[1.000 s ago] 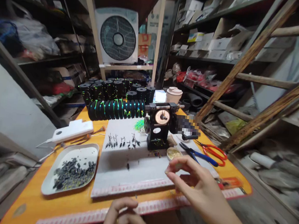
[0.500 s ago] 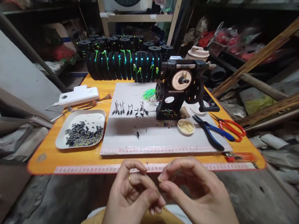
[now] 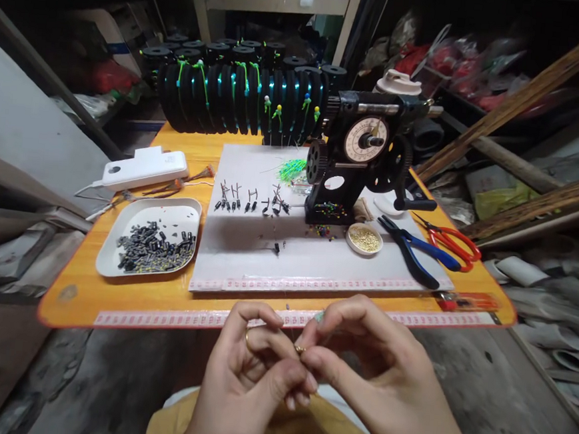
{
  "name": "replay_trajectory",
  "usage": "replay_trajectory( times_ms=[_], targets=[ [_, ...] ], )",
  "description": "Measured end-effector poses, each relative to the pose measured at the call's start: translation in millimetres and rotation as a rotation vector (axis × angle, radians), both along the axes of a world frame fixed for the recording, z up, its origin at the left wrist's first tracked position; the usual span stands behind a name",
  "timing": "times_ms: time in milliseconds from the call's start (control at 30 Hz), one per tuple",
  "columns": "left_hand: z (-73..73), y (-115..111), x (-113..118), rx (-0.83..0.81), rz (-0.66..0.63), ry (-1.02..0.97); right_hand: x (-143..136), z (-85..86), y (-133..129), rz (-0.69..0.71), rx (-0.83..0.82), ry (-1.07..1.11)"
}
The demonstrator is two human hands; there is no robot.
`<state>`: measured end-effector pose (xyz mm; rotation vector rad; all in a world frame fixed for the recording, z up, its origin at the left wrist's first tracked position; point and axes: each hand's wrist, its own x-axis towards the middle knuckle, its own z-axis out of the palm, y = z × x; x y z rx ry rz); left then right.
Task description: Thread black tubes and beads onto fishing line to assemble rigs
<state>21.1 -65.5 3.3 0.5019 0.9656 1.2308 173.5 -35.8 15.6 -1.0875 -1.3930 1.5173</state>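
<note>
Right hand [image 3: 372, 371], pinching a tiny gold fitting [image 3: 300, 349], has met the left hand [image 3: 251, 381], fingertips bunched, at six o'clock: two-handed work.

Right hand [image 3: 365, 367] pinches a small gold-coloured piece [image 3: 300, 349] at the fingertips of the left hand [image 3: 257, 375]. From this piece: hand-cranked winding machine [image 3: 357, 169], 12 o'clock; dish [image 3: 363, 251] of gold-coloured pieces [image 3: 365, 238], 1 o'clock; white tray [image 3: 118, 225], 10 o'clock.
</note>
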Motion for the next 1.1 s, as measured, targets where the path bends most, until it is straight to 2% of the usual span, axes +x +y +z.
replay_trajectory(
  times_ms=[133,200,267,333,400,533,633,733,800,900,1000,1100],
  targets=[
    [-5.2,-1.1,0.0,0.025,0.023,0.014,11.8,1.3,-0.7,0.066,0.291,-0.239],
    [-8.8,-3.0,2.1,0.101,0.07,0.02,17.2,6.3,-1.3,0.139,0.475,-0.348],
    [-11.7,-5.7,5.1,0.228,0.138,0.039,19.9,11.8,-0.6,0.188,0.57,-0.398],
    [-14.1,-8.4,6.7,0.361,0.183,0.078,19.7,15.6,1.7,0.158,0.556,-0.431],
    [-16.9,-10.1,4.7,0.449,0.176,0.133,17.6,17.4,5.0,0.117,0.504,-0.454],
    [-25.2,-7.8,-9.0,0.604,0.029,0.274,13.6,18.5,8.9,0.217,0.432,-0.405],
    [-28.2,-1.9,-18.4,0.738,-0.063,0.436,12.5,17.7,6.7,0.224,0.524,-0.401],
    [-24.4,4.5,-23.2,0.839,-0.065,0.662,13.4,12.1,1.8,0.172,0.661,-0.37],
    [-21.1,8.3,-26.7,0.909,-0.073,0.735,15.4,6.1,-1.0,0.219,0.675,-0.289],
    [-21.2,12.9,-35.2,0.959,-0.117,0.831,18.7,-2.4,-3.3,0.31,0.538,-0.082],
    [-28.1,14.9,-43.5,0.98,-0.16,0.96,18.3,-7.8,-4.4,0.359,0.359,0.113],
    [-34.0,13.4,-44.8,0.954,-0.056,1.005,12.8,-10.9,-6.0,0.229,0.275,0.116]
  ],
)
